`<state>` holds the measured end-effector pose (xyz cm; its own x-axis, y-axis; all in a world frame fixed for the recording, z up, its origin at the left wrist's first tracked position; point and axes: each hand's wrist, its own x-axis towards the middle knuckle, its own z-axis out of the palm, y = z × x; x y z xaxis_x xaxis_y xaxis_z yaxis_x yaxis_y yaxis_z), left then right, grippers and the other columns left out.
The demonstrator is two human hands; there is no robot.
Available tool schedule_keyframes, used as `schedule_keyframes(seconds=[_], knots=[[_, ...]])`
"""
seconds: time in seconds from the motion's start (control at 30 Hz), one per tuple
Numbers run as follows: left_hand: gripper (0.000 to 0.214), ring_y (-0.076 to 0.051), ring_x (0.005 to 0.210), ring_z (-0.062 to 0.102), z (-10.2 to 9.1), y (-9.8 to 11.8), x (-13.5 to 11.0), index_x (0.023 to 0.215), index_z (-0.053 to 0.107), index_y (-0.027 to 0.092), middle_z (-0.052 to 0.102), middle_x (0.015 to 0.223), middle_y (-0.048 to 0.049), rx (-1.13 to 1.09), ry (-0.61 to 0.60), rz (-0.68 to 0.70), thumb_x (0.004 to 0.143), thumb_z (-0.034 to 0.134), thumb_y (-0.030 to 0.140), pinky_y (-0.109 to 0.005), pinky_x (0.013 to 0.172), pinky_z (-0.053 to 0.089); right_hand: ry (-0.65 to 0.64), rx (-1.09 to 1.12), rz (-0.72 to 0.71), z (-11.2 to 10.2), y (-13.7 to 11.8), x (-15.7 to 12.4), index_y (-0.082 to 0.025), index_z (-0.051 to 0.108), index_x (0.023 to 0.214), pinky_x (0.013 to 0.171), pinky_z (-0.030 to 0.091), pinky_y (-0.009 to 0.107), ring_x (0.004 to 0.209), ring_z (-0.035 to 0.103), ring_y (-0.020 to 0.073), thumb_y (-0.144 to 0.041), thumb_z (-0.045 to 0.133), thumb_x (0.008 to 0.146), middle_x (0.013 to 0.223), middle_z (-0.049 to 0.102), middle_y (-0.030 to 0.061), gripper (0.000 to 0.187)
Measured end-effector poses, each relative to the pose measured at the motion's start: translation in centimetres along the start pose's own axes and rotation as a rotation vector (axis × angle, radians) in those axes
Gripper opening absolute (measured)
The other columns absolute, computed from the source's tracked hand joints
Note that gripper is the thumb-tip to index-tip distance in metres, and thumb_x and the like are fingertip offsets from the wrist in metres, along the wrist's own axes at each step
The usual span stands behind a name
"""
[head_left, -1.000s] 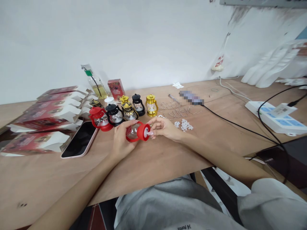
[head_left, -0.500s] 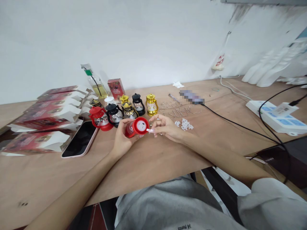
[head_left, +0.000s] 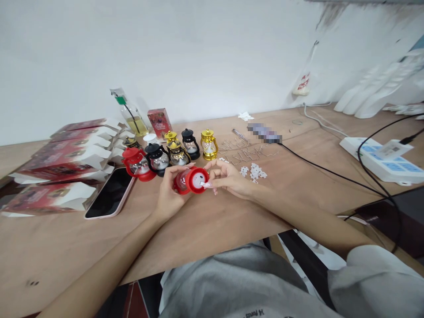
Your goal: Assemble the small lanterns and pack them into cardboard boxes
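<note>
I see the left hand [head_left: 170, 192] curled around a small red lantern [head_left: 189, 180], lying on its side just above the wooden table [head_left: 205, 225], its round red plastic base turned toward the camera and its clear glassy globe mostly covered by the palm and fingers. The right hand [head_left: 228, 178] sits at the lantern's 3 o'clock, thumb and forefinger pinched on a tiny white tab [head_left: 202, 183] at the rim of the base; what that tab is I cannot make out. At the lantern's 11 o'clock stands a cluster of finished lanterns [head_left: 165, 152], glossy plastic in red, black and gold with rounded clear bellies; those at the back are partly hidden by the front ones. At 9 o'clock a dark, smooth phone [head_left: 111, 194] in a pale case lies flat, its far corner tucked under flat red-and-white cardboard boxes [head_left: 62, 154]. At 2 o'clock thin bent wire handles [head_left: 245, 152] lie scattered, with small white plastic bits [head_left: 253, 172] nearer the wrist. A black cable [head_left: 318, 170] runs to 3 o'clock toward a white power strip [head_left: 380, 161], cut off at the frame edge.
</note>
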<state>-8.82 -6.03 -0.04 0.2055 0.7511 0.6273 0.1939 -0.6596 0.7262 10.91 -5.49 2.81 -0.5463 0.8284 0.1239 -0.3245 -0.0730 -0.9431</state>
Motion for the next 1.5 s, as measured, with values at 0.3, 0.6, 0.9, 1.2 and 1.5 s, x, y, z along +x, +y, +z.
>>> schedule_keyframes(seconds=[0.3,0.6,0.9,1.2,1.5], knots=[[0.056,-0.026,0.115,0.059,-0.09,0.25,-0.12,0.107,0.043,0.021,0.060,0.122,-0.0154,0.140,0.026,0.031,0.066,0.080,0.033,-0.044,0.095,0.051,0.073,-0.044,0.048,0.09,0.03,0.11,-0.019,0.050,0.090,0.043,0.044,0.019,0.042,0.052,0.0059,-0.022,0.082,0.056,0.053,0.059,-0.0108,0.047],[0.051,-0.026,0.114,0.060,-0.28,-0.09,-0.33,0.110,0.046,0.022,0.061,0.121,-0.0137,0.262,0.039,0.099,0.068,0.076,0.024,-0.044,0.094,0.051,0.099,-0.080,0.066,0.08,0.12,0.19,-0.018,0.049,0.088,0.042,0.042,0.018,0.041,0.051,0.0059,-0.018,0.080,0.055,0.050,0.058,-0.0108,0.046],[0.043,-0.025,0.115,0.059,-0.49,0.24,-0.06,0.108,0.045,0.023,0.063,0.120,-0.0126,0.419,0.003,0.189,0.073,0.068,0.017,-0.045,0.094,0.046,0.116,-0.133,0.100,0.08,0.04,0.13,-0.018,0.047,0.087,0.042,0.042,0.018,0.040,0.049,0.0062,-0.016,0.078,0.055,0.049,0.057,-0.0105,0.045],[0.041,-0.025,0.114,0.060,-0.81,0.64,-0.06,0.106,0.046,0.022,0.066,0.116,-0.0108,0.591,-0.025,0.261,0.072,0.067,0.015,-0.043,0.093,0.039,0.093,-0.169,0.132,-0.04,0.08,0.08,-0.018,0.046,0.087,0.043,0.042,0.017,0.042,0.050,0.0060,-0.014,0.077,0.052,0.047,0.058,-0.0111,0.046],[0.040,-0.025,0.114,0.060,-0.89,0.80,0.12,0.107,0.046,0.023,0.066,0.117,-0.0097,0.615,-0.032,0.290,0.073,0.066,0.017,-0.041,0.093,0.037,0.123,-0.178,0.156,0.04,0.08,0.20,-0.018,0.047,0.086,0.039,0.039,0.016,0.041,0.047,0.0056,-0.014,0.076,0.052,0.046,0.056,-0.0113,0.045]])
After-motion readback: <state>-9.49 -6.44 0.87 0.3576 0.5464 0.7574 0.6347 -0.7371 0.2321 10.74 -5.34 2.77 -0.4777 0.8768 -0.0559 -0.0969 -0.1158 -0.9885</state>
